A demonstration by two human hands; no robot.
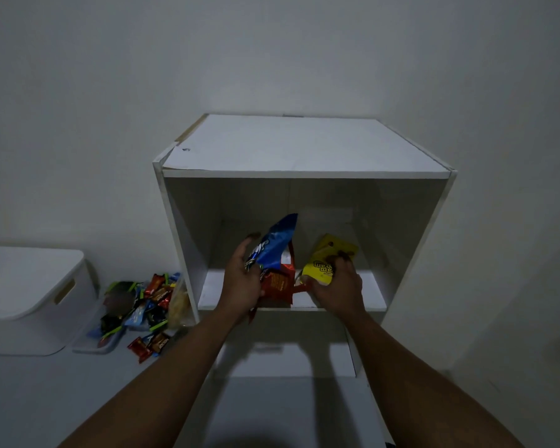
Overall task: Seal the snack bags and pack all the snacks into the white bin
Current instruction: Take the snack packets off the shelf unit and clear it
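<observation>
Light: a dim room. Colours are muted and most print on the packets cannot be read.
Left hand [242,281]: reaches into the shelf opening and grips two bags together. Its fingers are mostly hidden behind them, and one fingertip sticks up above the hand.
Blue bag [279,242]: held upright in the left hand, its top corner pointing up and to the right. Whether its top is sealed cannot be told.
Red bag [278,286]: held just below and partly behind the blue bag, its lower edge at the front of the shelf board. Much of it is covered by the hand and the blue bag.
Right hand [340,287]: curled around the lower part of a yellow bag, fingertips pinching its front.
Yellow bag [328,261]: tilted, its top leaning back into the shelf. Its lower part is hidden by the hand.
Shelf unit [304,153]: a white open cube against the wall. Its lower compartment is in shadow and partly blocked by the forearms.
White bin [29,299]: on the floor at far left, lid on, a handle slot in its side. The frame edge cuts off its left side.
Loose snacks [143,302]: a heap of small wrapped packets on the floor between the bin and the shelf unit, too small and dark to count.
Clear bag [179,302]: pale contents, leaning against the shelf unit's left side beside the heap.
Tray [93,345]: a flat pale shape under part of the heap, hard to make out.
</observation>
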